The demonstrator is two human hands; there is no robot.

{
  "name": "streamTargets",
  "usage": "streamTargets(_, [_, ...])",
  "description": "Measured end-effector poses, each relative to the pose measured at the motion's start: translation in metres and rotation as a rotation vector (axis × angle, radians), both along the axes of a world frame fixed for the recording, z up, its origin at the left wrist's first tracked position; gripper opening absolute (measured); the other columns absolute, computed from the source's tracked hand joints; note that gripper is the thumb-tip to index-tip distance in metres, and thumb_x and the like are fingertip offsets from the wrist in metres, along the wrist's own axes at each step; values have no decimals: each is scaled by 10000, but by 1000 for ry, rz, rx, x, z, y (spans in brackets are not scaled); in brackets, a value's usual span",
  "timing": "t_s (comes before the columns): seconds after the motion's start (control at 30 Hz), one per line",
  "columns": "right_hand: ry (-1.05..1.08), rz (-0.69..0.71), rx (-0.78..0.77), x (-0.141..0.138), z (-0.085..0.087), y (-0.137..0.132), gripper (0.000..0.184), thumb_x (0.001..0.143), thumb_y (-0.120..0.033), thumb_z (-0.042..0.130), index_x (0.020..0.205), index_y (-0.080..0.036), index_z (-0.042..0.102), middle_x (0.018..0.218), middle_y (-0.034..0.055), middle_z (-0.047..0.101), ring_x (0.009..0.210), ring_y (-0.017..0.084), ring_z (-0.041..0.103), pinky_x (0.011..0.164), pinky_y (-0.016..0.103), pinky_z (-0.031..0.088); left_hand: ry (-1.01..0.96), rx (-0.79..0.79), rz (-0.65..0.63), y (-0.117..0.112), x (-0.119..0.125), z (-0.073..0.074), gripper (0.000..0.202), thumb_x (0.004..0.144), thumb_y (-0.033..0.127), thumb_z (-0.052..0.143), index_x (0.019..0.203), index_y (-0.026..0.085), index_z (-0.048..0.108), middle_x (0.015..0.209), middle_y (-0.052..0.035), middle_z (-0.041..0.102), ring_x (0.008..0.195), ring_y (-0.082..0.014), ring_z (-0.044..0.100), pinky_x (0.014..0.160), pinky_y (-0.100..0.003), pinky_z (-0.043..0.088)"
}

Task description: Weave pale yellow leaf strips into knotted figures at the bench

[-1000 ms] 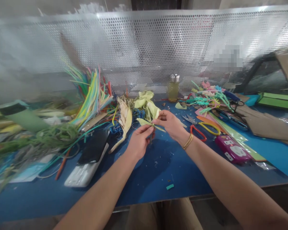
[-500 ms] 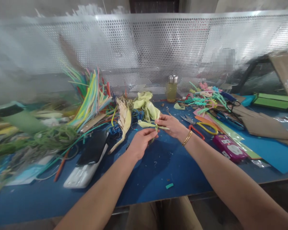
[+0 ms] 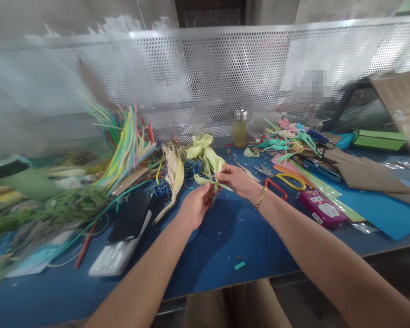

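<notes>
Above the blue table, both hands meet on a thin braid of pale green corn husk strips [image 3: 216, 185]. My left hand [image 3: 198, 203] pinches the plaited part from the left, its fingertips partly hidden behind the thumb. On the other side my right hand [image 3: 238, 180], with a gold bracelet at the wrist, grips the strips near the top of the braid. Loose strip ends stick out to both sides. Just behind my fingers lies a heap of pale green corn husks [image 3: 201, 150]. A drier, tan husk [image 3: 173, 171] rests left of it, beside tangled blue cord [image 3: 161, 189].
On the right are scissors [image 3: 290, 181], a purple case [image 3: 321, 208], colored paper and cardboard [image 3: 374, 173]. A phone [image 3: 131, 216] on a white object, green fibre [image 3: 77, 198] and colored pipe cleaners [image 3: 128, 146] fill the left. A bottle [image 3: 240, 129] stands behind, before a perforated metal panel [image 3: 212, 68].
The view has shifted slightly, so most things sit a little further left. My left fingers have moved up closer to my right hand and curled more around the braid.
</notes>
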State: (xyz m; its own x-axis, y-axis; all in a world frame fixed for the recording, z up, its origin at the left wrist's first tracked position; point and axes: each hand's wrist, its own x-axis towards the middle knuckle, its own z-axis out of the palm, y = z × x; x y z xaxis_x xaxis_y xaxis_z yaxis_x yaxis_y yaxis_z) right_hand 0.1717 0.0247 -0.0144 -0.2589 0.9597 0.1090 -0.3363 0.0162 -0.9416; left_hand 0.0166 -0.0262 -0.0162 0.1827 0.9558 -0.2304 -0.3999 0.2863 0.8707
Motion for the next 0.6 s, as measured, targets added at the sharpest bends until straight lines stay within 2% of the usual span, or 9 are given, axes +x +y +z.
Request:
streamTargets(0.13, [-37, 22, 27, -5, -2, -3, 360, 576, -348, 858, 728, -182, 577, 661, -44, 619, 605, 99, 566, 623, 265, 471, -43, -1, 2, -3, 4, 2, 298, 681, 371, 813, 839, 148, 696, 783, -54, 702, 743, -146, 639, 661, -243, 473])
streamTargets(0.3, [-131, 52, 105, -9, 0, -7, 378, 629, -433, 819, 753, -196, 552, 652, -39, 620, 578, 125, 577, 593, 285, 477, 57, 80, 59, -3, 4, -1, 348, 566, 354, 880, 757, 154, 669, 678, -10, 661, 607, -107, 572, 533, -215, 387])
streamTargets(0.4, [-411, -19, 240, -6, 4, -10, 339, 737, -494, 735, 761, -184, 598, 707, -7, 649, 639, 123, 579, 610, 260, 444, 94, 143, 158, 0, 3, -3, 365, 564, 383, 869, 771, 156, 671, 710, -15, 673, 621, -116, 577, 522, -219, 366])
streamTargets(0.47, [-658, 12, 321, -4, 8, -13, 368, 835, -531, 624, 732, -178, 612, 685, 11, 648, 613, 124, 565, 587, 259, 411, 124, 175, 214, 2, 1, -4, 365, 587, 401, 848, 786, 155, 666, 714, -19, 673, 611, -119, 569, 511, -224, 348])
streamTargets(0.53, [-821, 73, 396, -2, 12, -15, 400, 908, -507, 526, 688, -179, 596, 624, 9, 618, 558, 122, 539, 568, 266, 385, 136, 191, 240, 4, 1, -6, 354, 611, 408, 828, 782, 153, 651, 701, -18, 665, 595, -119, 556, 507, -229, 336])
streamTargets(0.6, [-898, 80, 465, -1, 15, -17, 363, 943, -416, 482, 689, -181, 590, 596, 0, 588, 543, 118, 517, 569, 265, 364, 128, 197, 267, 5, 0, -7, 342, 621, 401, 819, 768, 153, 635, 700, -14, 659, 604, -117, 555, 532, -233, 356])
